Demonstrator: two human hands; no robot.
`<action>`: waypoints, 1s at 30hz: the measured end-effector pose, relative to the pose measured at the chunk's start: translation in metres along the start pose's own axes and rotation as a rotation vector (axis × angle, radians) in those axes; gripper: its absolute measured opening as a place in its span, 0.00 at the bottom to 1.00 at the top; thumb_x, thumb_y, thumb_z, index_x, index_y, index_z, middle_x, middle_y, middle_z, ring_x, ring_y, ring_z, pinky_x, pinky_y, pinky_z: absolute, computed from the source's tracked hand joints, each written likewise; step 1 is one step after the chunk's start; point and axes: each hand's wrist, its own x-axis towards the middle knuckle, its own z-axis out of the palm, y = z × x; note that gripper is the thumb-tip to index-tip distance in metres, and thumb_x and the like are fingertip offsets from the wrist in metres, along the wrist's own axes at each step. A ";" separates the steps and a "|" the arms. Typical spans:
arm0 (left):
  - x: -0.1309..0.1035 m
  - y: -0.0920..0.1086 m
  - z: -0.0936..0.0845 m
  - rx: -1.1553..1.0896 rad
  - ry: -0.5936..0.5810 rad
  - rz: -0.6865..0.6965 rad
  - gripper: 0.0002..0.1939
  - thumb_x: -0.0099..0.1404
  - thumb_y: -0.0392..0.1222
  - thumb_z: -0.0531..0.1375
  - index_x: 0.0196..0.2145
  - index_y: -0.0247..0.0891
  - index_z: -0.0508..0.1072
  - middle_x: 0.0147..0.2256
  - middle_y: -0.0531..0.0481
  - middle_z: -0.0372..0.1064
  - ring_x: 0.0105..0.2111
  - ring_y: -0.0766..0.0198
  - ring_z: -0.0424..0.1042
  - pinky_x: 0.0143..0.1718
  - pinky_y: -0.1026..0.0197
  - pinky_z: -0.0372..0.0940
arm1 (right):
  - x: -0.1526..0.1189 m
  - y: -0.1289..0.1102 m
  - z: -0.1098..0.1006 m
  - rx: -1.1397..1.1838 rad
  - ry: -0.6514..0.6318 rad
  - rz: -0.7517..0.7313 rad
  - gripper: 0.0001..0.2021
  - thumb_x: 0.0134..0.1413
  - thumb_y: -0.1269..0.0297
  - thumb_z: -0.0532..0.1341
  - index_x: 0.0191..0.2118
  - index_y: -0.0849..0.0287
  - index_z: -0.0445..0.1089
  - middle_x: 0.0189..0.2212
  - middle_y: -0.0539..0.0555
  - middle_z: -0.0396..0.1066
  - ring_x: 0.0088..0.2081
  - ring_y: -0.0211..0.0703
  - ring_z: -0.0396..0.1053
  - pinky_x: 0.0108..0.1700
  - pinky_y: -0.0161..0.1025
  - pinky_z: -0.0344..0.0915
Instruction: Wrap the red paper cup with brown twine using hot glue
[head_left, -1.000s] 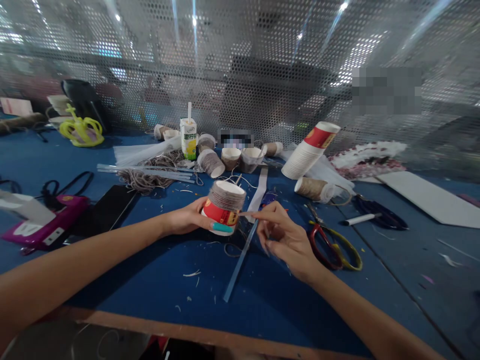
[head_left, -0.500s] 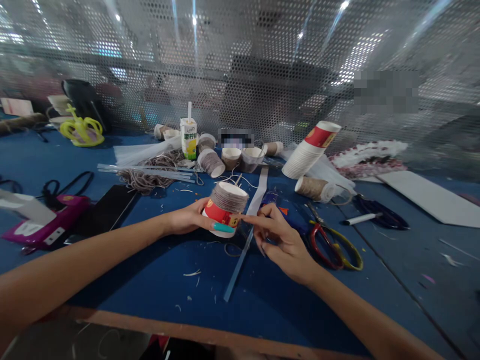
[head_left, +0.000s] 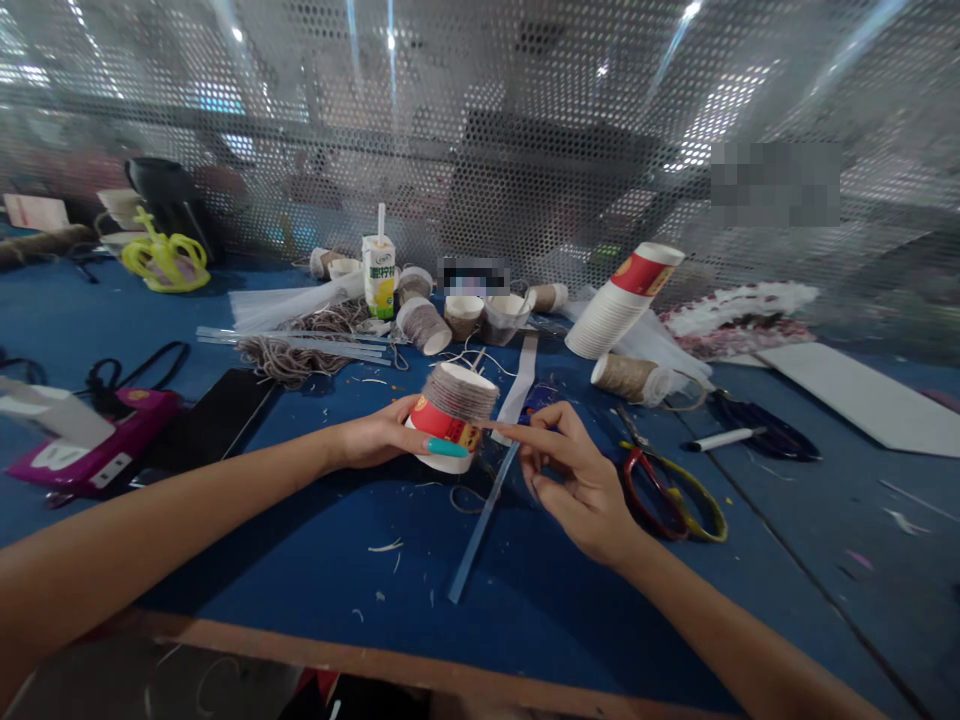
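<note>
My left hand (head_left: 386, 436) is wrapped round a red and white paper cup (head_left: 438, 424), its thumb with a long teal nail lying across the front. Grey-brown yarn (head_left: 459, 390) circles the upper part of the cup, which tilts slightly. My right hand (head_left: 574, 470) is at the cup's right side, index finger stretched toward the lower edge of the yarn and the other fingers curled. Whether anything lies between those curled fingers is too hidden to tell. A clear glue stick (head_left: 480, 535) lies on the blue table (head_left: 300, 560) below the hands.
Scissors (head_left: 667, 495) and a pen (head_left: 724, 439) lie right. Stacked cups (head_left: 619, 305), a twine roll (head_left: 630, 378) and a drink carton (head_left: 379, 277) stand or lie behind. At left are loose yarn (head_left: 292, 355), a purple glue gun (head_left: 112, 440) and a yellow crown (head_left: 165, 262).
My right hand has shifted slightly right, its index finger still pointing at the cup. The cup has barely moved in my left hand.
</note>
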 end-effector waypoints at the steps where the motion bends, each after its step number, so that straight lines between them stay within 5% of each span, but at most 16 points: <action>1: 0.000 0.000 0.000 0.001 0.003 0.000 0.31 0.41 0.41 0.73 0.44 0.34 0.73 0.39 0.42 0.76 0.39 0.57 0.75 0.48 0.54 0.64 | 0.000 0.000 0.000 0.009 0.008 -0.007 0.31 0.49 0.81 0.52 0.52 0.38 0.70 0.34 0.51 0.53 0.32 0.38 0.60 0.26 0.35 0.63; 14: 0.000 -0.004 -0.007 -0.028 -0.019 -0.009 0.33 0.42 0.40 0.73 0.47 0.34 0.71 0.41 0.42 0.76 0.41 0.55 0.75 0.49 0.52 0.63 | 0.000 -0.002 -0.002 -0.008 0.024 -0.044 0.31 0.49 0.82 0.51 0.51 0.38 0.71 0.33 0.50 0.52 0.31 0.39 0.59 0.26 0.36 0.62; 21: 0.001 -0.002 -0.002 0.017 0.020 -0.020 0.32 0.41 0.39 0.74 0.45 0.33 0.72 0.41 0.43 0.75 0.41 0.58 0.74 0.49 0.55 0.63 | 0.002 -0.009 0.003 -0.208 -0.131 -0.043 0.35 0.49 0.82 0.52 0.58 0.40 0.65 0.32 0.51 0.52 0.34 0.41 0.58 0.30 0.38 0.64; 30: 0.001 -0.003 -0.004 -0.002 -0.006 0.009 0.32 0.42 0.40 0.73 0.47 0.34 0.71 0.41 0.43 0.76 0.40 0.57 0.75 0.48 0.54 0.64 | 0.000 -0.004 0.001 -0.258 -0.090 -0.082 0.38 0.49 0.83 0.51 0.61 0.37 0.61 0.31 0.50 0.53 0.34 0.41 0.57 0.31 0.38 0.63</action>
